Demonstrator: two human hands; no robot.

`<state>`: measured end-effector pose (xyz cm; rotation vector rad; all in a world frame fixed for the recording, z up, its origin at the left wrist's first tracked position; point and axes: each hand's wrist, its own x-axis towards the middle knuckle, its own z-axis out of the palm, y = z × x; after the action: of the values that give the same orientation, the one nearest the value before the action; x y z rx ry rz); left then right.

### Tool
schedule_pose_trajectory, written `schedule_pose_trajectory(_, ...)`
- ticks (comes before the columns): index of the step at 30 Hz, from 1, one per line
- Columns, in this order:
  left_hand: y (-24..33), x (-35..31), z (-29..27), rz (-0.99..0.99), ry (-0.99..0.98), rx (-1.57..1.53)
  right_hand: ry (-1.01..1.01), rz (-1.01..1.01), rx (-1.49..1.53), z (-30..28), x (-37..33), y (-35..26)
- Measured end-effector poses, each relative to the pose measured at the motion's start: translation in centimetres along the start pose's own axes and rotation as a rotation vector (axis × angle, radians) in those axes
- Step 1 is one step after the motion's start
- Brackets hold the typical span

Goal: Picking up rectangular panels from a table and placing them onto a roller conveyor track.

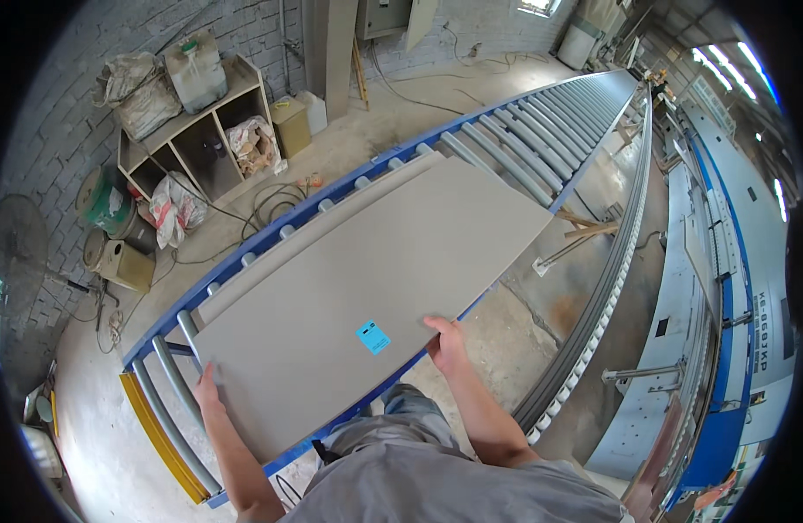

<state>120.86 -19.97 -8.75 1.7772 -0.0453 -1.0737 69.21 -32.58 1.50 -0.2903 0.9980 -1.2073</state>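
A large flat grey-brown panel (367, 253) lies across the roller conveyor (523, 131) in front of me, with a small blue label (373, 337) stuck on its near half. My left hand (210, 392) grips the panel's left end, its fingertips over the edge. At the panel's near long edge my right hand (448, 346) is closed, thumb on top and fingers underneath, largely hidden. Along the far side, a second board (319, 231) of like colour shows from under the panel.
A yellow bar (162, 436) caps the conveyor's near left end. Beyond the blue rail stands a shelf unit (201, 131) with bags and a jug, beside buckets (103, 199) and loose cables. To my right run a narrow wheeled track (615, 270) and a long blue-and-white machine (724, 261).
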Motion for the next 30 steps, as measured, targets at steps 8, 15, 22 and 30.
schedule_pose_trajectory(8,1.7,2.1,3.7,0.063,0.075,0.116,0.042,0.062,0.005,1.2,5.7,-1.6)
schedule_pose_trajectory(15,2.8,2.2,4.8,0.042,0.148,0.2,0.024,0.08,-0.018,1.1,8.2,-1.4)
schedule_pose_trajectory(22,3.3,-1.7,7.2,0.436,0.239,0.795,0.086,0.325,-0.571,-1.7,6.8,-3.3)
schedule_pose_trajectory(30,-6.0,-7.3,9.3,0.89,0.237,1.2,0.236,0.247,-0.893,-6.2,0.7,-2.6)
